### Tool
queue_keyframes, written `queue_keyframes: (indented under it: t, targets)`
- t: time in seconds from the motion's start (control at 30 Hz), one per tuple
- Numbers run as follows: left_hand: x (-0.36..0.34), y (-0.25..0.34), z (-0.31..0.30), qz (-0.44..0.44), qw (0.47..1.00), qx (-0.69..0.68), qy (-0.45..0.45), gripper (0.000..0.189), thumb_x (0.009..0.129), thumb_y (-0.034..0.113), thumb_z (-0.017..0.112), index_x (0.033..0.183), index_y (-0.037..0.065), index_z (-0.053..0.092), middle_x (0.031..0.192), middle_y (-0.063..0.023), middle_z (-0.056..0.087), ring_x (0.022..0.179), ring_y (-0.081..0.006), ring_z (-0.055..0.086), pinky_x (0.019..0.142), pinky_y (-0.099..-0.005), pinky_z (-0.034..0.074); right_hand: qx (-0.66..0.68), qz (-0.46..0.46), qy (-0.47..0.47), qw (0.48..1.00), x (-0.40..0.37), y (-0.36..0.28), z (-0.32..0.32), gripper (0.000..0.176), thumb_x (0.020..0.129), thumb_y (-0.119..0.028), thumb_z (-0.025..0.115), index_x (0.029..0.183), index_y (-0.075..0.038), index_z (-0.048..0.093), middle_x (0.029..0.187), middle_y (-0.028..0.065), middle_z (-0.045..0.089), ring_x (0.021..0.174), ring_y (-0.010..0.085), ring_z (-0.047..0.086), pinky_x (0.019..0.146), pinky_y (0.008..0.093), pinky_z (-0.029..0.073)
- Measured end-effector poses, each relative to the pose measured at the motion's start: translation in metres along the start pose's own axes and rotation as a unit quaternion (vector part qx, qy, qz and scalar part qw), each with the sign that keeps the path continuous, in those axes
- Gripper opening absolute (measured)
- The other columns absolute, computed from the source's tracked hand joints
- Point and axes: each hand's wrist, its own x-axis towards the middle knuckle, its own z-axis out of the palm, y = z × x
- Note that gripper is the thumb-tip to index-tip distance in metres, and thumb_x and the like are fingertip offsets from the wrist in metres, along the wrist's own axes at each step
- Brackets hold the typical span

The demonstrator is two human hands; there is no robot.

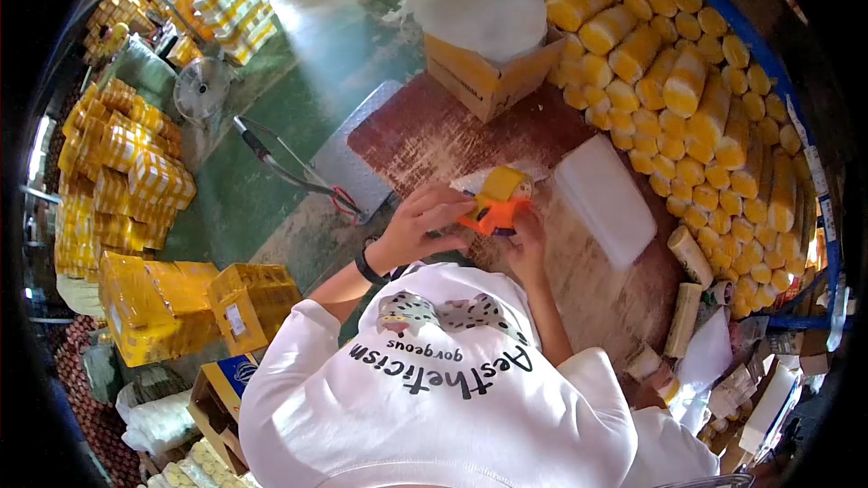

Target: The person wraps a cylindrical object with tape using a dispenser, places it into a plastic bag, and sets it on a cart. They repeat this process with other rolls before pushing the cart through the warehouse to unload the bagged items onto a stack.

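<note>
Your left hand (420, 221), with a black wristband (369, 267) just behind it, reaches across to the left side of an orange tape dispenser (495, 217). Its fingers are curved and lie close together, with the thumb held apart below them; whether the fingertips pinch anything at the dispenser's edge, you cannot tell from here. Your right hand (527, 239) is closed around the dispenser's right side, its fingers partly hidden by the orange body. The dispenser is in front of your chest, between your two hands and above the worn reddish-brown surface (425, 131), and a yellow tape roll (503, 183) sits on its far side.

Beyond it, at the far end of that surface, stands a cardboard carton (484, 81) with a bulging, whitish round bundle (476, 9) on top. To the right of your right hand, well apart from it, lies a flat white slab (608, 199). Farther right, yellow-and-white rolls (696, 99) are piled high. On your left, a cart with a bent handle (262, 152) stands beside the surface, a round fan (201, 89) is farther off, and yellow-taped boxes (155, 312) sit nearer to you
</note>
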Motion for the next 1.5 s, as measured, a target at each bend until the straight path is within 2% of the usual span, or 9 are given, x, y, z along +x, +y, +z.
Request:
queue_keyframes:
  t: [0.13, 0.37, 0.7, 0.9, 1.0, 1.13, 1.23, 1.33, 1.5]
  targets:
    - [0.005, -0.026, -0.004, -0.179, 0.980, -0.081, 0.009, 0.043, 0.089, 0.040, 0.053, 0.108, 0.002, 0.063, 0.105, -0.0098, 0.062, 0.093, -0.0241, 0.059, 0.084, -0.0341, 0.046, -0.002, 0.091, -0.013, 0.996, 0.010, -0.019, 0.002, 0.042, 0.072, -0.025, 0.076, 0.104, -0.004, 0.061, 0.111, 0.0162, 0.058, 0.099, 0.0315, 0.055, 0.086, 0.0403, 0.041]
    - [0.022, -0.103, -0.013, -0.476, 0.798, -0.367, -0.037, 0.065, 0.093, 0.058, 0.032, 0.100, 0.001, 0.064, 0.097, -0.0050, 0.064, 0.084, -0.0153, 0.059, 0.075, -0.0280, 0.047, 0.184, 0.319, -0.097, 0.925, 0.043, -0.050, 0.000, 0.043, 0.081, -0.039, 0.068, 0.094, 0.001, 0.061, 0.080, 0.0076, 0.063, 0.069, 0.0125, 0.055, 0.065, 0.0281, 0.045]
    - [0.006, -0.120, 0.009, -0.480, 0.818, -0.305, -0.090, 0.066, 0.093, 0.057, 0.031, 0.100, 0.001, 0.065, 0.096, -0.0076, 0.065, 0.084, -0.0158, 0.059, 0.077, -0.0291, 0.046, 0.014, 0.258, -0.078, 0.963, 0.032, -0.030, 0.018, 0.046, 0.084, -0.044, 0.062, 0.089, 0.002, 0.061, 0.076, 0.0116, 0.062, 0.068, 0.0190, 0.058, 0.061, 0.0330, 0.044]
    - [0.005, -0.113, 0.003, -0.470, 0.798, -0.376, -0.038, 0.065, 0.093, 0.058, 0.032, 0.101, 0.003, 0.066, 0.099, -0.0085, 0.065, 0.085, -0.0160, 0.060, 0.078, -0.0307, 0.048, 0.138, 0.220, -0.032, 0.965, 0.026, -0.020, 0.018, 0.041, 0.081, -0.038, 0.068, 0.090, 0.001, 0.060, 0.071, 0.0106, 0.058, 0.066, 0.0213, 0.056, 0.060, 0.0323, 0.043]
    - [0.001, -0.114, -0.008, -0.507, 0.767, -0.389, -0.052, 0.066, 0.091, 0.060, 0.035, 0.107, 0.003, 0.063, 0.101, -0.0088, 0.064, 0.089, -0.0162, 0.058, 0.080, -0.0292, 0.047, 0.111, 0.221, -0.035, 0.968, 0.016, -0.023, 0.019, 0.028, 0.082, -0.023, 0.069, 0.095, 0.000, 0.061, 0.080, 0.0034, 0.059, 0.073, 0.0093, 0.050, 0.067, 0.0242, 0.042]
    - [-0.010, -0.121, -0.005, -0.507, 0.769, -0.384, -0.063, 0.064, 0.089, 0.060, 0.040, 0.109, 0.003, 0.062, 0.099, -0.0069, 0.063, 0.087, -0.0157, 0.058, 0.076, -0.0261, 0.047, 0.168, 0.174, -0.027, 0.970, 0.013, -0.038, 0.016, 0.036, 0.081, -0.032, 0.070, 0.094, -0.001, 0.059, 0.073, 0.0081, 0.055, 0.069, 0.0128, 0.052, 0.062, 0.0284, 0.042]
    - [-0.010, -0.120, -0.008, -0.533, 0.739, -0.411, -0.039, 0.050, 0.090, 0.048, 0.051, 0.107, 0.003, 0.064, 0.096, -0.0044, 0.063, 0.083, -0.0124, 0.057, 0.070, -0.0253, 0.047, 0.176, 0.202, -0.051, 0.962, 0.009, -0.027, 0.019, 0.033, 0.080, -0.029, 0.071, 0.093, -0.001, 0.059, 0.073, 0.0068, 0.056, 0.067, 0.0108, 0.051, 0.060, 0.0272, 0.042]
    - [-0.008, -0.106, -0.017, -0.438, 0.816, -0.358, -0.120, 0.034, 0.086, 0.030, 0.060, 0.099, 0.000, 0.066, 0.088, -0.0033, 0.064, 0.081, -0.0106, 0.058, 0.069, -0.0267, 0.047, 0.219, 0.258, -0.094, 0.936, 0.002, -0.029, 0.016, 0.033, 0.080, -0.029, 0.071, 0.092, -0.001, 0.059, 0.073, 0.0064, 0.058, 0.065, 0.0092, 0.049, 0.058, 0.0266, 0.042]
    - [-0.035, -0.131, 0.016, -0.404, 0.845, -0.325, -0.128, 0.018, 0.076, 0.011, 0.064, 0.090, -0.001, 0.067, 0.079, -0.0027, 0.065, 0.073, -0.0101, 0.059, 0.065, -0.0270, 0.049, 0.188, 0.324, -0.151, 0.915, -0.018, -0.046, 0.008, 0.034, 0.079, -0.030, 0.072, 0.089, 0.000, 0.059, 0.074, 0.0087, 0.060, 0.065, 0.0095, 0.050, 0.058, 0.0272, 0.042]
